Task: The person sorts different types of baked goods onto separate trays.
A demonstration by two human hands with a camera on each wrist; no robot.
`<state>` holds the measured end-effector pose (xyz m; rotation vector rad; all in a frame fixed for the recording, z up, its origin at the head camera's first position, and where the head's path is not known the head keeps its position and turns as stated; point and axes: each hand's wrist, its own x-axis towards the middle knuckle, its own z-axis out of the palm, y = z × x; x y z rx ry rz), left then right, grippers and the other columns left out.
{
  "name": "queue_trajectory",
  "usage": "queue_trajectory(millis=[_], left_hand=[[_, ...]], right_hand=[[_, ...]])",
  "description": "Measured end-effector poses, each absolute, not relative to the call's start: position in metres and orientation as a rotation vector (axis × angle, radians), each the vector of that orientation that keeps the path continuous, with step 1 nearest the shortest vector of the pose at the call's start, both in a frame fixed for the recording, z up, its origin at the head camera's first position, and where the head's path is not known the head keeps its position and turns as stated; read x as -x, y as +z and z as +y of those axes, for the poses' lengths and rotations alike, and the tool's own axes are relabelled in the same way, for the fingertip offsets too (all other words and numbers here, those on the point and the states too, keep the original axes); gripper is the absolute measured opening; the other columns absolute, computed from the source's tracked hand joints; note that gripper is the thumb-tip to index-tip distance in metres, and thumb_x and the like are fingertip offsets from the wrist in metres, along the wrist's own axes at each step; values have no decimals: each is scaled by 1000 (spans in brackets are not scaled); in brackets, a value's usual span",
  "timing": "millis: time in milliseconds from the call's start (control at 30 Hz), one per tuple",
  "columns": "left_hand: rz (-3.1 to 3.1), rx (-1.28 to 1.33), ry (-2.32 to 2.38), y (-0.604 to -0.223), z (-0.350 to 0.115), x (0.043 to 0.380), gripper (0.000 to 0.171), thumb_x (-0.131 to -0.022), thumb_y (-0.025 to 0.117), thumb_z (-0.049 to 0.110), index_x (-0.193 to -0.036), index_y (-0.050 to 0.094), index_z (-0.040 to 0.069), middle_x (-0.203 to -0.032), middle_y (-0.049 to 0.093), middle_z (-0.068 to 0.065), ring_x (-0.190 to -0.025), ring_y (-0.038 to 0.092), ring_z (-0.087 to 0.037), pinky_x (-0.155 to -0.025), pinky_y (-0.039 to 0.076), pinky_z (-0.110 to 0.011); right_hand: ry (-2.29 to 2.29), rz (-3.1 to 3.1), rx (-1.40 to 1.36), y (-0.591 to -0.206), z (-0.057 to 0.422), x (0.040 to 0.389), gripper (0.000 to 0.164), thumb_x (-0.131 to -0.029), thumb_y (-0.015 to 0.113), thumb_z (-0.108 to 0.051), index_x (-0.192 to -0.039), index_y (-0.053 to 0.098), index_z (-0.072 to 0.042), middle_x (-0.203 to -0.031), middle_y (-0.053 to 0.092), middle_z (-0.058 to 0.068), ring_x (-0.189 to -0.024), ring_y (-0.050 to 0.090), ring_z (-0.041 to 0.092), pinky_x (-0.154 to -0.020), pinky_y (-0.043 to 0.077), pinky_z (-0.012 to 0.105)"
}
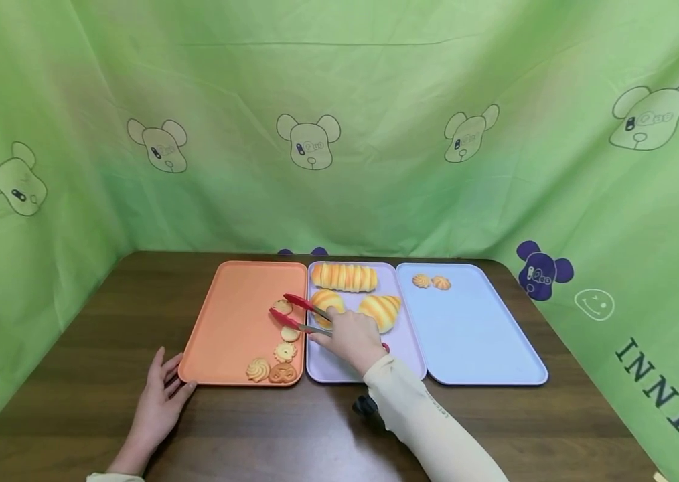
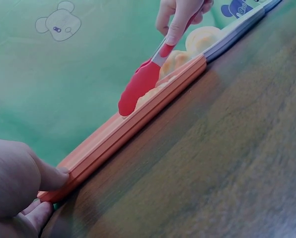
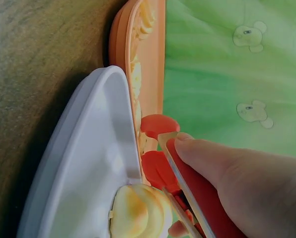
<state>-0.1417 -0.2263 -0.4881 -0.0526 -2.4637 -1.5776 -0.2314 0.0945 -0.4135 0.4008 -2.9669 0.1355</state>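
Observation:
My right hand (image 1: 351, 338) grips a pair of red-tipped tongs (image 1: 292, 324), reaching over the purple tray (image 1: 339, 368) toward the orange tray (image 1: 237, 321). The spread tong tips lie on either side of a round cookie (image 1: 282, 306); whether they touch it cannot be told. Below it along the tray's right side are another round cookie (image 1: 290, 334), a flower-shaped cookie (image 1: 285, 352), a swirl cookie (image 1: 258, 369) and a browner pretzel-like cookie (image 1: 282, 373). My left hand (image 1: 159, 402) holds the orange tray's near left corner, thumb (image 2: 56, 176) against the rim.
On the purple tray lie a long ridged bread (image 1: 344, 277) and two rounded striped breads, one (image 1: 380, 312) right of the tongs. The blue tray (image 1: 478, 335) adjoins on the right, with two small swirl cookies (image 1: 432, 282). Green printed cloth (image 1: 375, 201) surrounds the brown table (image 1: 255, 435).

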Motion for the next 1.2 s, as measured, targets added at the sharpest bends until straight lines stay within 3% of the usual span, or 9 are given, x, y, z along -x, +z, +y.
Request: queue_trajectory(millis=[367, 733, 1200], left_hand=[[-2457, 66, -1576, -490, -228, 141, 86, -93, 59, -13, -151, -4, -16, -145, 34, -41, -131, 36, -53, -87, 32, 4], [-2437, 87, -1584, -489, -228, 141, 85, -93, 59, -14, -150, -3, -18, -144, 34, -43, -130, 36, -54, -87, 32, 4], [-2445, 73, -1577, -487, -226, 141, 85, -92, 60, -14, -149, -3, -19, -143, 34, -43, -129, 36, -54, -87, 31, 4]], right_hand=[[83, -3027, -358, -412, 91, 234, 50, -86, 65, -65, -99, 62, -17, -60, 50, 3, -52, 51, 24, -43, 43, 37], [226, -3100, -367, -410, 88, 237, 50, -90, 65, -58, -110, 65, -12, -75, 61, 8, -61, 58, 27, -50, 47, 42], [253, -3084, -349, -411, 91, 234, 50, -89, 65, -61, -99, 60, -12, -67, 55, 6, -60, 56, 26, -48, 45, 40]])
